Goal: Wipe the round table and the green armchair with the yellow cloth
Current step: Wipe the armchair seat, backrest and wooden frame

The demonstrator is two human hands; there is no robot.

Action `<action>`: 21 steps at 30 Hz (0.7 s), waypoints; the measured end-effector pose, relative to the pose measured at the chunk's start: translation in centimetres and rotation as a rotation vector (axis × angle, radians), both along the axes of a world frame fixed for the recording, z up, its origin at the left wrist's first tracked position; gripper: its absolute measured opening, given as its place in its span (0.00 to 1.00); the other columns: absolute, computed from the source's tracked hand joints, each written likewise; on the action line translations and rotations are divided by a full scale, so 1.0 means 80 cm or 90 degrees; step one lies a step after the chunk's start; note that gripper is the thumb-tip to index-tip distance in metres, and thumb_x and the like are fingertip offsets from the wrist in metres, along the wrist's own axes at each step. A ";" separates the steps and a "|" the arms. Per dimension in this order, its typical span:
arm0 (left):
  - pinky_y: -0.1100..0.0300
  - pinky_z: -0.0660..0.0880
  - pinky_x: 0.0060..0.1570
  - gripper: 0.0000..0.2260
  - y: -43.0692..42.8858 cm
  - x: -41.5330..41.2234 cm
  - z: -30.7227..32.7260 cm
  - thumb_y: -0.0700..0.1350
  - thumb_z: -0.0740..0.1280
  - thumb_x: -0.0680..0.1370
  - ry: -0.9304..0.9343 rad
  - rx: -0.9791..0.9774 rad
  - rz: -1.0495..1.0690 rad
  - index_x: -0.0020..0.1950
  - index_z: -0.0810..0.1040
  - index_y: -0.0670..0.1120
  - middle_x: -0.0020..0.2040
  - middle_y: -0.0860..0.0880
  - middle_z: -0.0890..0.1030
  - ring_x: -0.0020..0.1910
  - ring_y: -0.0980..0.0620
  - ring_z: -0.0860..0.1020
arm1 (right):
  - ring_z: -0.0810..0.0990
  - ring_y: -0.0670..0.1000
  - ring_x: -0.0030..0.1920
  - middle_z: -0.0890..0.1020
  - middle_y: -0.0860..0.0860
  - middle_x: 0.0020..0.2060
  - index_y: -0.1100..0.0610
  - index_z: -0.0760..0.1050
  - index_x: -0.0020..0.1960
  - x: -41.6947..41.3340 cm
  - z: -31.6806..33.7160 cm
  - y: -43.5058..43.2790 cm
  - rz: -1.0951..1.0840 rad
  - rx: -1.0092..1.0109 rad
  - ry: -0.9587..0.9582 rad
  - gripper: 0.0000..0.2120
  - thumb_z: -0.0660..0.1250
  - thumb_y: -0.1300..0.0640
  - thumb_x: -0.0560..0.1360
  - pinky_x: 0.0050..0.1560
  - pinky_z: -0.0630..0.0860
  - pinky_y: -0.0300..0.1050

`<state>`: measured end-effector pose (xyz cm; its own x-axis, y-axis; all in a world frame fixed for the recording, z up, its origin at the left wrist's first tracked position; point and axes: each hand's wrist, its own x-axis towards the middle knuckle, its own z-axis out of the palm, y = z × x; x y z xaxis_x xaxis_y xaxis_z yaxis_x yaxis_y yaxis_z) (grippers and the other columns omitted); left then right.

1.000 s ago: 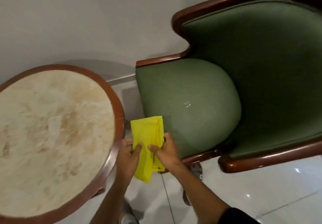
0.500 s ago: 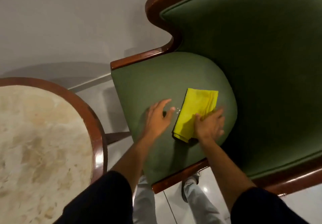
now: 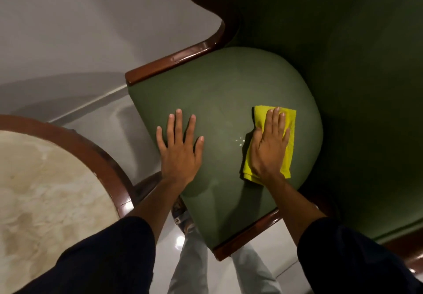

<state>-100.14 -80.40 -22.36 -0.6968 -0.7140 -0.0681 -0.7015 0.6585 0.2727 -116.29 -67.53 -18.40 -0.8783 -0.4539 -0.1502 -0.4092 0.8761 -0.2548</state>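
The green armchair (image 3: 217, 83) with its dark wood frame fills the right half of the view. I lean over its padded left arm. The folded yellow cloth (image 3: 259, 117) lies on top of that arm, and my right hand (image 3: 270, 142) presses flat on it, covering most of it. About a hand's width to the left, my left hand (image 3: 179, 149) rests on the same arm, fingers spread, holding nothing. A few small shiny specks (image 3: 239, 140) sit on the fabric between my hands. The round table (image 3: 98, 154), with a marbled beige top and brown rim, stands at the lower left.
A pale wall (image 3: 80, 30) runs behind the table and chair. A narrow gap of glossy white floor (image 3: 137, 120) separates the table from the chair. My legs in light trousers (image 3: 194, 259) and a shoe (image 3: 180, 218) show below the chair arm.
The cloth went from both hands near the table onto the chair arm. My right hand now lies flat on it, further right. My left hand let go and spread on the fabric.
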 end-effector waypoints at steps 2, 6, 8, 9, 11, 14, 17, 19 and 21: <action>0.37 0.53 0.75 0.26 -0.001 0.000 0.005 0.58 0.47 0.82 -0.002 0.009 -0.002 0.79 0.54 0.52 0.80 0.43 0.56 0.79 0.44 0.55 | 0.50 0.54 0.79 0.55 0.55 0.79 0.59 0.53 0.78 0.016 0.005 -0.017 0.070 -0.017 -0.024 0.29 0.48 0.52 0.79 0.78 0.44 0.55; 0.38 0.54 0.75 0.25 -0.002 0.004 0.006 0.56 0.48 0.83 -0.010 0.014 -0.003 0.79 0.54 0.52 0.80 0.44 0.56 0.79 0.44 0.55 | 0.54 0.53 0.79 0.59 0.53 0.78 0.57 0.57 0.78 0.088 0.000 -0.038 0.262 0.024 0.007 0.28 0.48 0.49 0.80 0.77 0.51 0.56; 0.38 0.55 0.74 0.25 -0.005 0.006 0.006 0.56 0.49 0.83 -0.009 0.008 -0.014 0.79 0.55 0.52 0.80 0.44 0.56 0.79 0.44 0.55 | 0.56 0.54 0.78 0.60 0.54 0.78 0.57 0.58 0.78 0.080 -0.002 -0.013 0.190 0.049 0.026 0.27 0.50 0.50 0.80 0.77 0.53 0.57; 0.38 0.55 0.74 0.25 -0.007 0.006 0.007 0.56 0.49 0.83 -0.010 0.014 -0.015 0.79 0.55 0.52 0.80 0.44 0.56 0.79 0.44 0.55 | 0.56 0.54 0.78 0.59 0.54 0.78 0.58 0.57 0.78 0.064 -0.003 0.004 0.118 0.062 0.025 0.27 0.51 0.50 0.80 0.77 0.52 0.58; 0.37 0.55 0.75 0.25 -0.008 0.005 0.007 0.56 0.49 0.83 -0.012 0.026 -0.017 0.79 0.54 0.52 0.81 0.44 0.56 0.79 0.44 0.55 | 0.53 0.54 0.79 0.57 0.55 0.79 0.58 0.53 0.78 0.020 -0.003 0.035 -0.060 0.091 0.024 0.28 0.49 0.51 0.81 0.77 0.49 0.58; 0.37 0.54 0.75 0.25 -0.007 0.005 0.004 0.57 0.48 0.83 -0.018 0.021 -0.010 0.79 0.54 0.53 0.81 0.44 0.56 0.79 0.44 0.54 | 0.50 0.53 0.79 0.53 0.54 0.79 0.59 0.51 0.79 -0.042 0.004 0.032 -0.177 0.070 0.018 0.27 0.48 0.52 0.82 0.77 0.49 0.59; 0.38 0.55 0.75 0.24 -0.006 0.005 0.002 0.56 0.49 0.83 -0.010 0.000 -0.009 0.79 0.55 0.52 0.80 0.44 0.56 0.79 0.44 0.55 | 0.50 0.53 0.79 0.54 0.54 0.79 0.57 0.52 0.79 -0.056 0.002 -0.024 -0.056 0.037 0.006 0.27 0.49 0.51 0.82 0.77 0.47 0.57; 0.39 0.55 0.75 0.24 -0.005 0.006 0.003 0.56 0.50 0.83 -0.008 -0.016 -0.010 0.79 0.56 0.52 0.80 0.44 0.58 0.79 0.44 0.56 | 0.50 0.53 0.79 0.55 0.53 0.79 0.56 0.53 0.79 -0.028 0.000 -0.064 0.094 0.032 -0.003 0.28 0.47 0.49 0.81 0.77 0.46 0.57; 0.39 0.57 0.74 0.24 -0.005 0.007 0.005 0.55 0.51 0.83 -0.002 -0.018 -0.010 0.78 0.58 0.52 0.80 0.43 0.59 0.79 0.44 0.57 | 0.52 0.53 0.79 0.57 0.52 0.79 0.55 0.55 0.78 0.023 0.002 -0.077 0.215 0.027 -0.001 0.27 0.46 0.48 0.81 0.77 0.48 0.57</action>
<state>-99.55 -80.81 -21.94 -0.7078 -0.7045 -0.0510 -0.6918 0.6768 0.2519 -114.43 -73.68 -18.26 -0.6793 -0.7125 -0.1756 -0.6778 0.7009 -0.2220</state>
